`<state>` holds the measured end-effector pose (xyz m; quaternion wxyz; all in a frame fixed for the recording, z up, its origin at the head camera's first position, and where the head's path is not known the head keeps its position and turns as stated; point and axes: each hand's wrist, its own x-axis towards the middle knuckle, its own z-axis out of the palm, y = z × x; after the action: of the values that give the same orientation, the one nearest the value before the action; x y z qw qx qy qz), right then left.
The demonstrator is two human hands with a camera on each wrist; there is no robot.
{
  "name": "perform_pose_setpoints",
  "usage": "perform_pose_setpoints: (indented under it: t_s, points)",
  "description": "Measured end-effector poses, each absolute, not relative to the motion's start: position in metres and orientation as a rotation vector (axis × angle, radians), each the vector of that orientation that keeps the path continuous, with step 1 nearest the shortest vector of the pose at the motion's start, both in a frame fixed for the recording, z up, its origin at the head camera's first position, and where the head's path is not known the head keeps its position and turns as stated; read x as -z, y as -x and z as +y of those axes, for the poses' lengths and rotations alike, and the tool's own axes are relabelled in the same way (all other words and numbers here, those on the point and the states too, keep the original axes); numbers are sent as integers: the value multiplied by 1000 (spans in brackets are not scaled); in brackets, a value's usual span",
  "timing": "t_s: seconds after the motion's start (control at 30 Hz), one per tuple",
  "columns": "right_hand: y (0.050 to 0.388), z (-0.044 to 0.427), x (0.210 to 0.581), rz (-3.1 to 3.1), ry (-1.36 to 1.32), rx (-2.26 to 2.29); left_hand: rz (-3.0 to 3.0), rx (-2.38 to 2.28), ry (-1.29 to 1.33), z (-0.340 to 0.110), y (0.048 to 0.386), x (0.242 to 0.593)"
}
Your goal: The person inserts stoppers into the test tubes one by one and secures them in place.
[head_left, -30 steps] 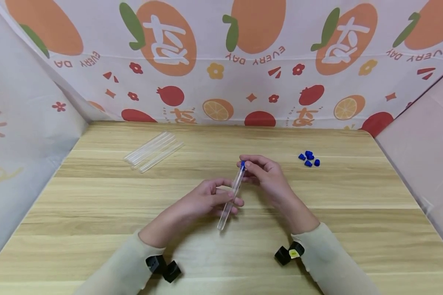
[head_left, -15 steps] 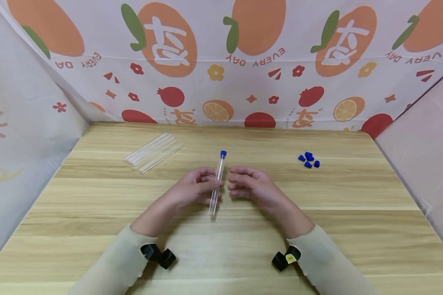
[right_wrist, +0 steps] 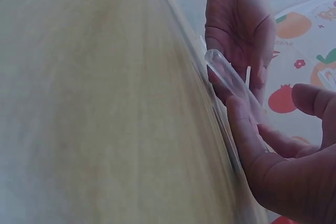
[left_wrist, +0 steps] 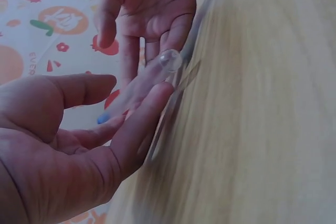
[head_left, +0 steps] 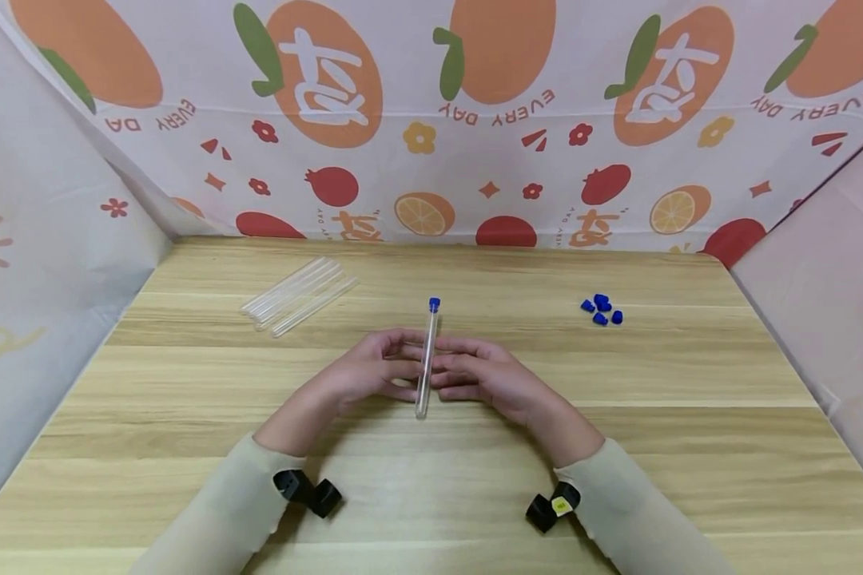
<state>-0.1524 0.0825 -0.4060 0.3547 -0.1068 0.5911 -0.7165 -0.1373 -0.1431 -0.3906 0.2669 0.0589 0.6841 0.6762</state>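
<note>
A clear test tube [head_left: 424, 391] with a blue cap [head_left: 435, 303] lies across the fingertips between my two hands in the head view, its capped end pointing away from me. My left hand [head_left: 370, 369] touches it from the left, and my right hand [head_left: 495, 377] from the right. In the left wrist view, the tube [left_wrist: 137, 85] rests over relaxed fingers, with the thumb apart from it. The right wrist view shows the tube's rounded end [right_wrist: 214, 57] above the fingers of both hands, the right thumb standing away.
Several clear tubes [head_left: 298, 291] lie side by side at the back left of the wooden table [head_left: 431, 495]. Several loose blue caps [head_left: 602, 303] are grouped at the back right. A fruit-print cloth [head_left: 417, 160] hangs behind the table.
My right hand has left the cap and come down beside the tube's middle. The tube has shifted left and turned more lengthwise. Its cap shows uncovered now.
</note>
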Motion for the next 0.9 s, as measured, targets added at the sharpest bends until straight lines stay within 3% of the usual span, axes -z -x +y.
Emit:
perform_pose_setpoints:
  t_s: [0.9]
  points:
    - [153, 83, 405, 1484, 267, 1816, 1867, -1669, -153, -152, 133, 375]
